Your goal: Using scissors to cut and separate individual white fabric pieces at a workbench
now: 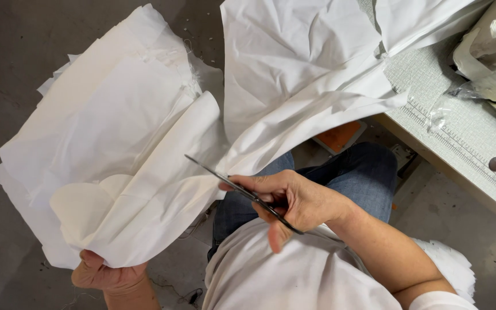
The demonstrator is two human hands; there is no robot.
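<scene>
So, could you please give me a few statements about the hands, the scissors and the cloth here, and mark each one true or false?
1. The right hand holds a pair of scissors. True.
2. The left hand grips the white fabric from below. True.
3. The fabric in hand is dark blue. False: it is white; only the person's jeans are blue.
4. The scissors lie on the work table. False: they are in the right hand, above the lap.
5. More white cloth hangs over the table's edge. True.
</scene>
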